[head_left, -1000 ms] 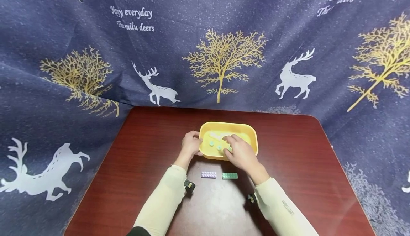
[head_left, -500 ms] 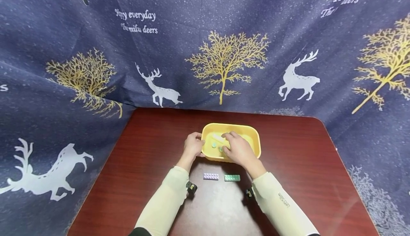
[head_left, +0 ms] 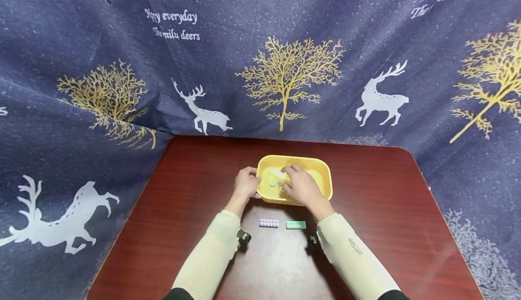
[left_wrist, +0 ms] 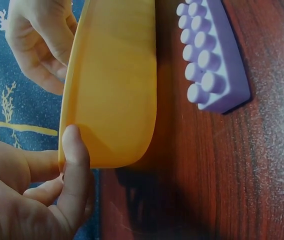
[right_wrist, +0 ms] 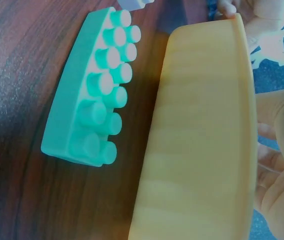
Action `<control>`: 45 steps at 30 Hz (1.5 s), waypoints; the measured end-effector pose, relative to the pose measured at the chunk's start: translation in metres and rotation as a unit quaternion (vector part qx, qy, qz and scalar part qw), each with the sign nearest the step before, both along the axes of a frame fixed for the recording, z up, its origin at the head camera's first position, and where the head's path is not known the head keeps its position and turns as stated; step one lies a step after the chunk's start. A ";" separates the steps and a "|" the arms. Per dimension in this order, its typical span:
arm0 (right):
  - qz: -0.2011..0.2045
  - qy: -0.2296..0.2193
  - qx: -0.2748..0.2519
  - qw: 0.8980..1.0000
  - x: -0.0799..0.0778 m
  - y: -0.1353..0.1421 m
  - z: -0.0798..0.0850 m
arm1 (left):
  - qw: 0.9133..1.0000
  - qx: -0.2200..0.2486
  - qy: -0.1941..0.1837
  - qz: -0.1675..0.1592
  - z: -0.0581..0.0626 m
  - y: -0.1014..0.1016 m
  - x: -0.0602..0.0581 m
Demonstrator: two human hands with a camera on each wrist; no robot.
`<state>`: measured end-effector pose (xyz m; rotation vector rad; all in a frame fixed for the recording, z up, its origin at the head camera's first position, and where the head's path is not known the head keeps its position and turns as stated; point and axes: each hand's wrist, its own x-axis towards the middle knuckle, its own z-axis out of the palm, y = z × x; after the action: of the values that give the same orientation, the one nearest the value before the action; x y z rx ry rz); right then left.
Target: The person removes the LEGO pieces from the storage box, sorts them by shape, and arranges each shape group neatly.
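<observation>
A yellow plastic bin [head_left: 299, 159] stands on the table, its outer wall filling much of both wrist views. My left hand [head_left: 246, 184] grips its left end, with the thumb [left_wrist: 74, 145] on the outside of the rim. My right hand [head_left: 303, 187] reaches over the near rim into the bin, thumb and forefinger apart. Small pale green round pieces [head_left: 272, 183] and a whitish elongated piece [head_left: 278, 173] lie inside, beside the right fingertips. The bin wall hides the right fingertips in the right wrist view.
A purple studded building block [head_left: 268, 223] and a green one [head_left: 296, 225] lie side by side in front of the bin. A blue cloth [head_left: 252, 64] with deer and trees hangs behind the reddish-brown table [head_left: 195, 173].
My right hand has shifted slightly left and deeper over the bin, covering one of the green pieces. The left hand keeps its hold on the bin's left end.
</observation>
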<state>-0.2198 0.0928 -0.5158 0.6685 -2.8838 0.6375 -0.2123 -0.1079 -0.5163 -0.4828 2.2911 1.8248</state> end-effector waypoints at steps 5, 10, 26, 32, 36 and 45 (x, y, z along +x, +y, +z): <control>-0.003 -0.011 0.000 1.000 -0.005 -0.004 -0.003 | 1.000 0.005 -0.002 0.001 0.000 -0.001 -0.002; -0.002 -0.024 0.004 1.000 -0.008 -0.009 -0.003 | 1.000 0.004 -0.005 0.000 -0.003 -0.001 -0.003; -0.004 -0.042 0.014 0.999 -0.019 -0.014 -0.012 | 1.000 -0.004 0.004 0.003 0.000 0.000 0.000; -0.009 -0.049 0.014 0.999 -0.021 -0.014 -0.016 | 1.000 -0.003 0.001 0.004 -0.002 0.001 0.000; -0.010 -0.053 0.015 0.998 -0.023 -0.015 -0.019 | 1.000 -0.001 0.001 0.002 0.000 0.002 0.002; -0.008 -0.044 0.038 0.998 -0.029 -0.018 -0.026 | 1.000 -0.004 -0.002 -0.002 0.002 0.000 0.002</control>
<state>-0.2484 0.0749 -0.5416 0.6403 -3.0054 0.5727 -0.2107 -0.1076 -0.5145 -0.4827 2.2966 1.8116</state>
